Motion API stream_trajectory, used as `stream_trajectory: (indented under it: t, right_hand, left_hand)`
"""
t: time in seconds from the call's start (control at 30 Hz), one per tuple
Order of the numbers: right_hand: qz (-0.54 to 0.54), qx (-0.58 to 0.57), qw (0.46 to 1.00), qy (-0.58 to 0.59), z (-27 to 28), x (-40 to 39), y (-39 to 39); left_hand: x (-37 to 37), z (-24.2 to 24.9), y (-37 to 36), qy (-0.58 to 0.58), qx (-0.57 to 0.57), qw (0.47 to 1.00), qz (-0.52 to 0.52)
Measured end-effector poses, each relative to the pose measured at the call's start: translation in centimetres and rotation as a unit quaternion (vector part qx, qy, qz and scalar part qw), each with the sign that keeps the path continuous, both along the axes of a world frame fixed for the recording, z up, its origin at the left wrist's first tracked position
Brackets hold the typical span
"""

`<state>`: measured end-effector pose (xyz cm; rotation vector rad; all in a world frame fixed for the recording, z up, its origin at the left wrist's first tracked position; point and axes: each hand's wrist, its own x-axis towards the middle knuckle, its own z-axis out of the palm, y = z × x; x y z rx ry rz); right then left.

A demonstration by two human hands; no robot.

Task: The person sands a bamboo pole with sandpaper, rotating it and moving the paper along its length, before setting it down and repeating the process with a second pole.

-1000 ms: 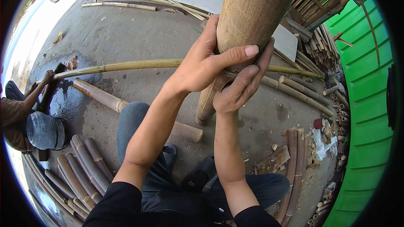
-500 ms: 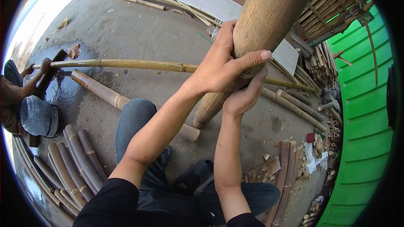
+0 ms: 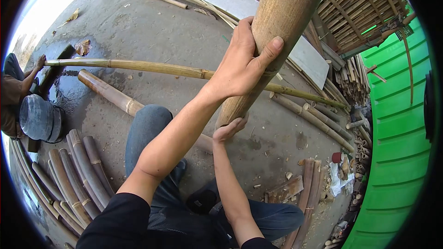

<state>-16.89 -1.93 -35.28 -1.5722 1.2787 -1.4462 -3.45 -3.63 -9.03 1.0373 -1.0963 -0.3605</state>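
A thick bamboo pole [image 3: 290, 9] slants up from in front of my knees past the top of the view. My left hand [image 3: 242, 64] is wrapped around its side, thumb across the front. Lower down, my right hand [image 3: 230, 130] is closed around the pole's bottom end, its fingers partly hidden. Behind the pole runs a long, thin bamboo pole [image 3: 152, 67], nearly level. Another bamboo length [image 3: 108, 91] lies on the ground beside my left knee, passing behind my leg.
At the left, a crouching person's hand [image 3: 40, 62] is at the thin pole's end, near a clear plastic jug [image 3: 37, 119]. Split bamboo pieces [image 3: 76, 175] lie lower left. Bamboo poles [image 3: 314, 122], a green metal wall [image 3: 397, 157] and wood scraps [image 3: 286, 189] are on the right.
My right hand has slid down and left to the thick pole's bottom end. My left hand keeps its hold. The other person's hands have shifted slightly up and left.
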Motion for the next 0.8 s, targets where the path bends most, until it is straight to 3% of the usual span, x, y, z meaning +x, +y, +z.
stream_trajectory:
  t: [0.03, 0.07, 0.1, 0.2, 0.3, 0.33, 0.47, 0.53, 0.63, 0.7, 0.73, 0.8]
  right_hand:
    - [0.037, -0.023, 0.995, -0.087, 5.0, 1.4, -1.7]
    - [0.152, -0.042, 0.963, -0.220, 12.3, 3.2, -2.5]
    - [0.189, -0.062, 0.964, -0.175, 17.7, 3.6, -3.7]
    - [0.304, -0.101, 0.926, -0.199, 30.1, 5.1, -3.4]
    - [0.276, -0.105, 0.935, -0.197, 27.1, 4.9, -4.7]
    - [0.265, -0.058, 0.942, -0.195, 23.7, 4.2, -5.0]
    - [0.108, 0.190, 0.967, -0.128, 1.4, -2.2, -3.1]
    - [0.024, 0.263, 0.962, -0.070, -7.7, -5.2, -1.3]
    - [-0.037, 0.287, 0.947, -0.144, -6.7, -3.7, -1.9]
    - [-0.006, 0.265, 0.930, -0.254, 3.0, -1.2, -3.0]
    - [0.134, 0.159, 0.923, -0.325, 7.9, -0.4, -3.7]
    - [0.250, 0.014, 0.916, -0.312, 20.1, 1.5, -1.9]
  left_hand:
    - [-0.2, -0.2, 0.0, -0.006, -0.010, 1.000, 0.021]
    - [-0.2, -0.3, 0.0, -0.003, -0.007, 1.000, 0.022]
    - [-0.1, -0.3, -0.1, 0.007, -0.012, 1.000, 0.010]
    - [-0.3, -0.3, -0.3, 0.032, -0.025, 0.999, -0.012]
    - [0.3, -0.2, -0.3, 0.039, -0.044, 0.998, -0.016]
    - [0.6, -0.3, -0.2, 0.034, -0.050, 0.998, -0.014]
    - [2.5, -0.3, 0.4, 0.016, -0.003, 1.000, -0.003]
    - [2.4, -0.3, 0.6, 0.074, -0.016, 0.997, -0.029]
    - [1.6, -0.5, 0.0, 0.093, -0.040, 0.992, -0.069]
    - [0.8, -0.9, -0.2, 0.098, -0.049, 0.991, -0.082]
    - [0.5, -0.9, -0.5, 0.101, -0.067, 0.989, -0.090]
    - [0.2, -0.3, -0.4, 0.119, -0.065, 0.982, -0.128]
